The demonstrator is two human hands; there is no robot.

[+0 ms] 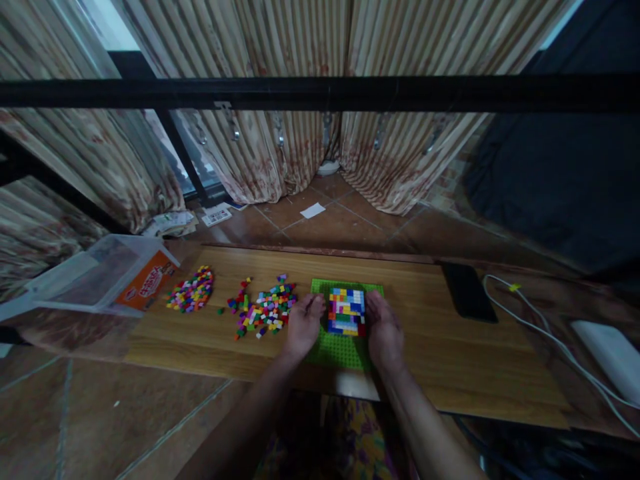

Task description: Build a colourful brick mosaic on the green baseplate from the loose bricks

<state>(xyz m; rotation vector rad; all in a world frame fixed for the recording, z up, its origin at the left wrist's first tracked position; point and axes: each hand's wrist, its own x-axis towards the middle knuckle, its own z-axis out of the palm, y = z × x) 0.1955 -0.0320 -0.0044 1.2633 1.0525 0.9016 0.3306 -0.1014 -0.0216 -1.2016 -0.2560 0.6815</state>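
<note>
A green studded baseplate (345, 357) lies on the wooden table, with a rectangular build of multicoloured toy bricks (346, 312) on it. White, blue, yellow, orange and red bricks show in its top. My left hand (304, 323) is at the build's left side, over the plate's left edge, fingers loosely bent and no brick visible in them. Along the opposite side rests my right hand (385, 328), its fingers stretched forward close to the build; whether they touch it I cannot tell. Left of my left hand is a spread of loose bricks (270, 310).
A second brick pile (193, 290) lies farther left beside a clear plastic box (107, 273) with an orange label. A black phone (467, 291) lies on the right of the wooden table (425, 373), near a white cable (543, 327) and a white device (607, 353). A black rail (320, 93) crosses beyond.
</note>
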